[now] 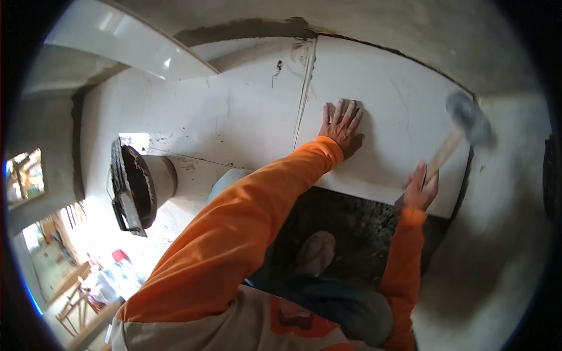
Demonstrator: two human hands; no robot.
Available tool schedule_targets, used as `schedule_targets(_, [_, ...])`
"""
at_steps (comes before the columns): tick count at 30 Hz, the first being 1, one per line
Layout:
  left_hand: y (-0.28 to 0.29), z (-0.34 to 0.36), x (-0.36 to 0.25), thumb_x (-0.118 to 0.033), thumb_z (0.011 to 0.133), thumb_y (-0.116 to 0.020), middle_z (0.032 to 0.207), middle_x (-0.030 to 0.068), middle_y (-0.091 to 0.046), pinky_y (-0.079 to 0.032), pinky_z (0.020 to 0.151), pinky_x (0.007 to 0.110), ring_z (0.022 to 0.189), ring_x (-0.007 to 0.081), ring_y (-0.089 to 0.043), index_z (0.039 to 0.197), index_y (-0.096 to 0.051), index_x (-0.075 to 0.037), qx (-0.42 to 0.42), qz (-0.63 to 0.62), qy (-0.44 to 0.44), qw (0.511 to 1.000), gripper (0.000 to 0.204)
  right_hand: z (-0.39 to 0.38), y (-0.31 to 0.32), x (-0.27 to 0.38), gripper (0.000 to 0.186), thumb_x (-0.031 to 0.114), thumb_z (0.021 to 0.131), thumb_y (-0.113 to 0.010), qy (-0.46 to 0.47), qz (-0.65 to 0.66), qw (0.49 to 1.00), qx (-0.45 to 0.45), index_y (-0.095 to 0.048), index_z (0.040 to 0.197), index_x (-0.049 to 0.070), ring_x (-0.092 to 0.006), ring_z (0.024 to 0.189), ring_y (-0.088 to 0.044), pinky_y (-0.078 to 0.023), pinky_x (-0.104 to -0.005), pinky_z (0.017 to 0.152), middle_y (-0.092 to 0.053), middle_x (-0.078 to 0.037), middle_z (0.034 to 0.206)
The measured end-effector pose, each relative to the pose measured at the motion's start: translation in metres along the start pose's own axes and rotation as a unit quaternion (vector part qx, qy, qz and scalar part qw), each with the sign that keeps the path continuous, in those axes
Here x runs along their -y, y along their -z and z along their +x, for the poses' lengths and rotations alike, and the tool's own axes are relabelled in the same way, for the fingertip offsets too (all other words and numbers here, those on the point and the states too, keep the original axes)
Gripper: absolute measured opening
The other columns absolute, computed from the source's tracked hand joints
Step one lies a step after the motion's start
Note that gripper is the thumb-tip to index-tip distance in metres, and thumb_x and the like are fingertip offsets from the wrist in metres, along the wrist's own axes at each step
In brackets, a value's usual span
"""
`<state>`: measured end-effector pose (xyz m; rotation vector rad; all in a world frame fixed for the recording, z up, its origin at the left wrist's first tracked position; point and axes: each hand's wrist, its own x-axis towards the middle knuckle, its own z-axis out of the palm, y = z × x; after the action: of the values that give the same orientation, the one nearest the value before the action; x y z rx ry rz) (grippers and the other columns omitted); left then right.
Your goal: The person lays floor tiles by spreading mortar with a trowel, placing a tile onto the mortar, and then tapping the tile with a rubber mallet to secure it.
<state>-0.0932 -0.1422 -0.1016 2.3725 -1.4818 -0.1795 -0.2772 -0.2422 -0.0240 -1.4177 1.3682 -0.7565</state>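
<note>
My left hand [342, 127] lies flat with spread fingers on a large white floor tile [398, 88], near its left edge. My right hand [421, 188] is wrapped round the wooden handle of a mallet [446, 153]. The mallet's dark grey head [468, 117], blurred by motion, is over the tile's right edge, beside the wall. Whether it touches the tile I cannot tell. To the left, a second white tile [234, 105] meets this one along a narrow joint.
A bucket [164, 178] stands on the tiles at left, with a flat trowel [126, 190] across its mouth. A long white board [132, 44] slants in from the upper left. Dark, rough bedding [363, 225] borders the tile's near edge. Grey walls [421, 29] surround the floor.
</note>
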Motion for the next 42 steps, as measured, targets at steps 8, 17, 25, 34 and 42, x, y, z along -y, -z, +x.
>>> schedule_targets(8, [0.001, 0.023, -0.002, -0.051, 0.085, -0.041, 0.152, 0.0049, -0.012, -0.004, 0.102, 0.069, 0.139, 0.0342, -0.006, 0.145, -0.019, -0.026, 0.072, -0.03, 0.11, 0.991, 0.068, -0.011, 0.028, -0.041, 0.046, 0.044, 0.089, -0.053, -0.125, -0.289, 0.937, 0.15, -0.058, 0.083, -0.001, -0.0206, 0.064, -0.053, -0.043, -0.0366, 0.061, -0.055, -0.008, 0.069])
schedule_targets(17, [0.004, 0.032, -0.001, -0.051, 0.083, -0.043, 0.151, 0.003, -0.013, -0.004, 0.099, 0.072, 0.139, 0.0301, -0.008, 0.143, -0.021, -0.028, 0.079, -0.061, 0.165, 0.981, 0.068, 0.0, 0.044, -0.051, 0.048, 0.045, 0.086, -0.055, -0.185, -0.226, 0.954, 0.069, -0.059, 0.089, -0.003, -0.0209, 0.074, -0.056, -0.046, -0.0338, 0.067, -0.06, -0.013, 0.084])
schedule_targets(25, [0.004, 0.029, -0.004, -0.045, 0.085, -0.041, 0.151, 0.0033, -0.015, -0.007, 0.101, 0.07, 0.138, 0.0284, -0.013, 0.143, -0.023, -0.026, 0.062, -0.087, 0.174, 0.979, 0.063, 0.008, 0.045, -0.056, 0.049, 0.043, 0.083, -0.059, -0.237, -0.174, 0.954, 0.064, -0.058, 0.088, -0.005, -0.025, 0.07, -0.057, -0.046, -0.0386, 0.068, -0.061, -0.013, 0.076])
schedule_targets(34, [0.006, 0.04, 0.001, -0.042, 0.085, -0.043, 0.151, 0.004, -0.015, -0.007, 0.102, 0.068, 0.138, 0.028, -0.013, 0.144, -0.02, -0.026, 0.067, -0.063, 0.175, 0.98, 0.066, 0.009, 0.006, -0.036, 0.03, 0.027, 0.086, -0.057, 0.009, -0.383, 0.894, 0.234, -0.057, 0.074, -0.001, -0.0172, 0.052, -0.05, -0.041, -0.0324, 0.052, -0.054, -0.007, 0.06])
schedule_targets(42, [0.005, 0.041, -0.003, -0.042, 0.085, -0.044, 0.151, 0.0051, -0.015, -0.005, 0.103, 0.067, 0.138, 0.0289, -0.013, 0.144, -0.021, -0.024, 0.086, -0.061, 0.18, 0.978, 0.066, 0.021, 0.024, -0.063, 0.037, 0.032, 0.086, -0.054, -0.16, -0.342, 0.887, 0.267, -0.057, 0.077, -0.004, -0.02, 0.052, -0.05, -0.041, -0.0339, 0.054, -0.056, -0.01, 0.061])
